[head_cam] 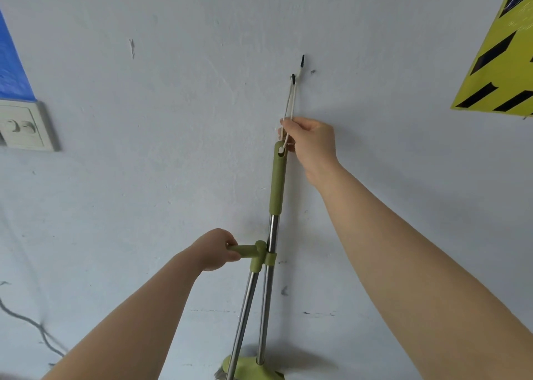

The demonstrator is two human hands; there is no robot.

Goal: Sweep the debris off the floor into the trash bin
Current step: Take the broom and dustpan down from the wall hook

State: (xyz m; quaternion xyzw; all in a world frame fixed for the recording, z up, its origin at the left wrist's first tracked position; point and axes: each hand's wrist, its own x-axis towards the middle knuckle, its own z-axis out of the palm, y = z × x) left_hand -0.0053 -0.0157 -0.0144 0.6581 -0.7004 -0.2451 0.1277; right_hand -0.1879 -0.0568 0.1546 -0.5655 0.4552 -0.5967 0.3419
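Head view, facing a pale grey-white painted wall [178, 120]. A broom with an olive-green plastic grip and bare steel shaft [277, 177] hangs upright against the wall. A loop of off-white cord [290, 102] runs through the eyelet at the top of the grip and up over the lower of two small black-tipped wall hooks [293, 79]; the upper hook [302, 60] carries nothing.

The right hand [310, 146] is pinched closed on the cord just above the eyelet, fingertips touching the cord. The left hand [215, 249] is wrapped closed around the short horizontal olive-green handle of a dustpan pole [248, 251]. That handle is clipped to the broom shaft by a green collar, and the second steel pole angles down and left from it.

At the bottom edge, the green broom head [253, 369] and a tuft of grey bristles are partly cut off.

A white wall socket plate [23, 125] sits at far left, a yellow-and-black striped sign [501, 62] at upper right, both well apart from the broom.
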